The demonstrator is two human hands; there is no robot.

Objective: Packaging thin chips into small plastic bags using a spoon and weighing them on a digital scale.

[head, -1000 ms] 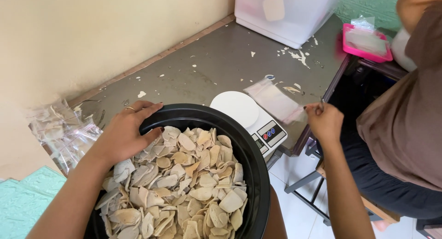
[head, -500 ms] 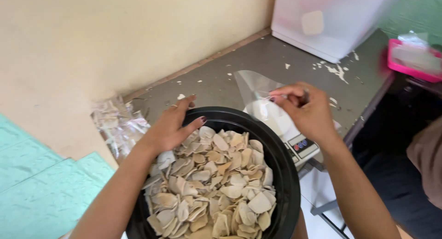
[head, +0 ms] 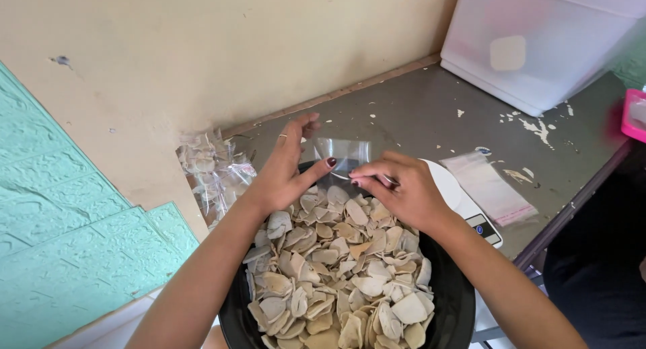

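A black bowl (head: 455, 302) full of pale, flat chips (head: 340, 268) sits in front of me. Above its far rim both my hands hold a small clear plastic bag (head: 342, 155). My left hand (head: 286, 167) grips the bag's left side, thumb under it. My right hand (head: 397, 187) pinches the bag's lower right edge. Both hands hover just over the chips.
A white digital scale (head: 464, 200) stands right of the bowl. Another clear bag (head: 490, 186) lies on the grey table (head: 417, 120). A pile of filled clear bags (head: 212, 167) sits at the wall. A white plastic box (head: 545, 46) stands at the back right; a pink item (head: 634, 113) sits at the edge.
My right hand has brought a clear bag from the scale side to over the bowl. My left hand has left the bowl's rim and taken hold of the bag.
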